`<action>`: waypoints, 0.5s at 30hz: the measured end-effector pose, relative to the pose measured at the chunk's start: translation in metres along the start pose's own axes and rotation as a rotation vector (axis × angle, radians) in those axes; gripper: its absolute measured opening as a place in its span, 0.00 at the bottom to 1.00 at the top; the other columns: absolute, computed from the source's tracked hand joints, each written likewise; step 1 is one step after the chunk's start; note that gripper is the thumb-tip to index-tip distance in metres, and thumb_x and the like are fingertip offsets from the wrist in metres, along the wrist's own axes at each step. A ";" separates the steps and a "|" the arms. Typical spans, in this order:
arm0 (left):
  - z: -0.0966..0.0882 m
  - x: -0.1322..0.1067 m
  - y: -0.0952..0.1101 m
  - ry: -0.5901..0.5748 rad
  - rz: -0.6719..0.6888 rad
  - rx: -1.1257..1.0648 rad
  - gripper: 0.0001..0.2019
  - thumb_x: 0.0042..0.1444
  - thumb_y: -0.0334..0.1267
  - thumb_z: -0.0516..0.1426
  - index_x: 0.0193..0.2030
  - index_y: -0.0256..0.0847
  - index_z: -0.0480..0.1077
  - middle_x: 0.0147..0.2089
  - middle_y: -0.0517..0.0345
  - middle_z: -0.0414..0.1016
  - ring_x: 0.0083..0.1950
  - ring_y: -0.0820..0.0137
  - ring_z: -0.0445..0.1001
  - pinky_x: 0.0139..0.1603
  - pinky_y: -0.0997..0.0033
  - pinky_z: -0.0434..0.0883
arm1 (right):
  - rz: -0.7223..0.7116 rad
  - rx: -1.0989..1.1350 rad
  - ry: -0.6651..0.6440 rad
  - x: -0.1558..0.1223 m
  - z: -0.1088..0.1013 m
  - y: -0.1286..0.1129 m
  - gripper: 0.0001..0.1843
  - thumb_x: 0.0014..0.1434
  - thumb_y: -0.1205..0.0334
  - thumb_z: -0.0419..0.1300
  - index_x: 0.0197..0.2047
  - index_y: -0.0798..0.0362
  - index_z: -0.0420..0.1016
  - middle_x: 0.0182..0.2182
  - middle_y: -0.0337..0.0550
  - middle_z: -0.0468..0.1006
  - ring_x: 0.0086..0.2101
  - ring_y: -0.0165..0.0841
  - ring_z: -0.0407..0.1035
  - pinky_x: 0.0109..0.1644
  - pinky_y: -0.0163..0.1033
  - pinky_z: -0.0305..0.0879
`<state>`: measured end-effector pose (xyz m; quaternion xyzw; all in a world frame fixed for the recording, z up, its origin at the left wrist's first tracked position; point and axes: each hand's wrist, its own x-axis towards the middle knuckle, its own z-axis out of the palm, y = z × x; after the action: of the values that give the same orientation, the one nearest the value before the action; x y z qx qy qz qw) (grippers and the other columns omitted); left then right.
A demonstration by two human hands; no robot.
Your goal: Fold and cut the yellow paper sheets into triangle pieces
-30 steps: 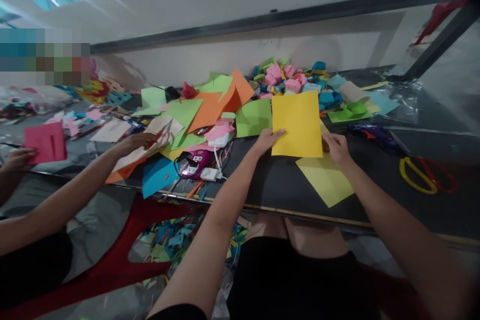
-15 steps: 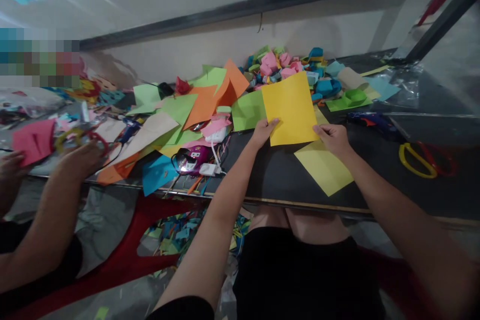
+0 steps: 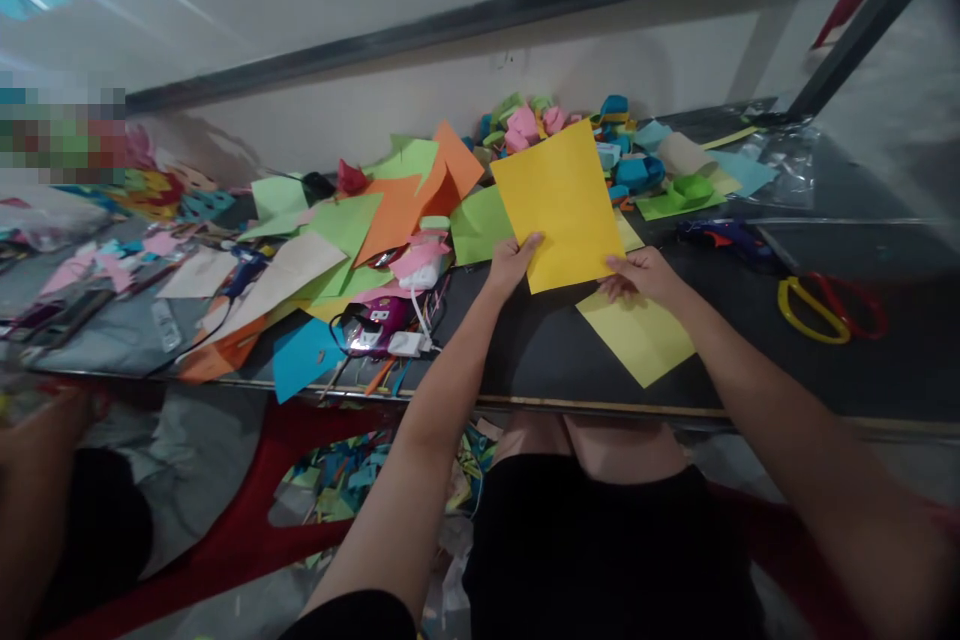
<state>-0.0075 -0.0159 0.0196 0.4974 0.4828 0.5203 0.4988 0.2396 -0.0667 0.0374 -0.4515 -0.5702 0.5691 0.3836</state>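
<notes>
Both my hands hold up a bright yellow sheet of paper point(image 3: 562, 205) above the dark table. My left hand point(image 3: 514, 265) pinches its lower left edge, thumb on the front face. At the lower right corner, my right hand point(image 3: 641, 275) grips it between thumb and fingers. A pale yellow sheet point(image 3: 637, 335) lies on the table under my right hand. Behind the raised sheet, to its left, is a green sheet point(image 3: 480, 225). Scissors point(image 3: 814, 310) with yellow and red handles rest to the right of my right hand.
Folded paper pieces point(image 3: 525, 125) are heaped against the wall. A dark blue glue gun point(image 3: 731, 240) lies at right. Orange sheets point(image 3: 390, 215), a purple device point(image 3: 379, 325) and a white plug point(image 3: 409, 345) crowd the left. A co-worker's arm point(image 3: 45, 460) is at far left; scraps cover the floor.
The yellow sheet has tilted, and my right hand's lower fingers have spread a little. At far left, the co-worker's hands have dropped below the table edge. The view has shifted slightly.
</notes>
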 end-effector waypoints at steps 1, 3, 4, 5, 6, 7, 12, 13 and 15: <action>0.001 0.000 0.000 0.002 0.002 -0.011 0.20 0.51 0.54 0.68 0.33 0.36 0.79 0.35 0.51 0.83 0.34 0.67 0.80 0.35 0.70 0.75 | 0.010 0.029 0.000 0.000 -0.001 0.000 0.37 0.40 0.25 0.71 0.17 0.53 0.67 0.19 0.54 0.79 0.20 0.35 0.76 0.15 0.33 0.57; 0.002 -0.001 0.000 0.003 0.007 -0.032 0.23 0.48 0.56 0.69 0.35 0.35 0.80 0.37 0.49 0.84 0.37 0.65 0.81 0.37 0.68 0.76 | 0.021 0.072 0.020 0.001 -0.002 0.000 0.38 0.42 0.26 0.71 0.17 0.51 0.61 0.15 0.50 0.75 0.20 0.37 0.76 0.13 0.32 0.52; 0.003 -0.001 0.000 0.002 0.009 -0.037 0.24 0.46 0.58 0.70 0.35 0.35 0.80 0.38 0.48 0.84 0.38 0.63 0.81 0.38 0.67 0.77 | 0.027 0.084 0.026 0.001 -0.003 0.000 0.37 0.43 0.26 0.70 0.18 0.51 0.61 0.14 0.49 0.74 0.19 0.36 0.75 0.12 0.32 0.49; 0.003 -0.001 0.000 0.000 0.010 -0.039 0.26 0.45 0.60 0.70 0.36 0.35 0.80 0.38 0.47 0.84 0.39 0.62 0.82 0.38 0.67 0.77 | 0.033 0.091 0.024 0.002 -0.004 0.000 0.37 0.43 0.26 0.70 0.20 0.51 0.63 0.14 0.48 0.73 0.18 0.35 0.74 0.11 0.32 0.46; 0.004 -0.002 0.000 -0.004 0.009 -0.037 0.27 0.44 0.61 0.70 0.36 0.35 0.79 0.38 0.46 0.84 0.40 0.61 0.82 0.39 0.66 0.77 | 0.038 0.099 0.015 0.002 -0.004 0.000 0.36 0.43 0.26 0.70 0.21 0.52 0.65 0.15 0.47 0.73 0.17 0.35 0.73 0.11 0.33 0.43; 0.003 -0.002 0.000 -0.010 0.004 -0.031 0.28 0.43 0.61 0.70 0.36 0.35 0.79 0.37 0.46 0.84 0.40 0.60 0.82 0.39 0.66 0.77 | 0.043 0.108 0.006 0.002 -0.005 0.000 0.37 0.42 0.25 0.70 0.21 0.52 0.65 0.14 0.45 0.72 0.16 0.34 0.72 0.11 0.33 0.42; 0.002 -0.002 0.000 -0.058 -0.036 -0.003 0.26 0.44 0.60 0.70 0.36 0.35 0.79 0.36 0.48 0.84 0.39 0.62 0.82 0.37 0.66 0.78 | -0.006 0.041 0.035 0.001 -0.010 0.000 0.38 0.42 0.25 0.70 0.16 0.50 0.60 0.08 0.34 0.58 0.12 0.27 0.63 0.13 0.32 0.41; 0.002 -0.003 0.000 -0.061 -0.038 0.001 0.26 0.44 0.59 0.70 0.36 0.35 0.79 0.36 0.49 0.84 0.38 0.62 0.82 0.37 0.67 0.78 | -0.013 0.014 0.039 0.001 -0.011 0.000 0.38 0.45 0.26 0.69 0.16 0.50 0.60 0.07 0.34 0.58 0.11 0.25 0.60 0.13 0.33 0.42; 0.003 -0.004 0.001 -0.058 -0.034 0.002 0.25 0.44 0.58 0.71 0.37 0.35 0.79 0.36 0.49 0.84 0.38 0.63 0.82 0.37 0.68 0.78 | -0.017 -0.005 0.048 0.001 -0.012 0.002 0.37 0.48 0.26 0.68 0.16 0.50 0.61 0.08 0.34 0.59 0.10 0.24 0.56 0.14 0.34 0.43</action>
<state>-0.0045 -0.0200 0.0205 0.5045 0.4773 0.4964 0.5209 0.2505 -0.0619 0.0362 -0.4611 -0.5661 0.5535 0.4007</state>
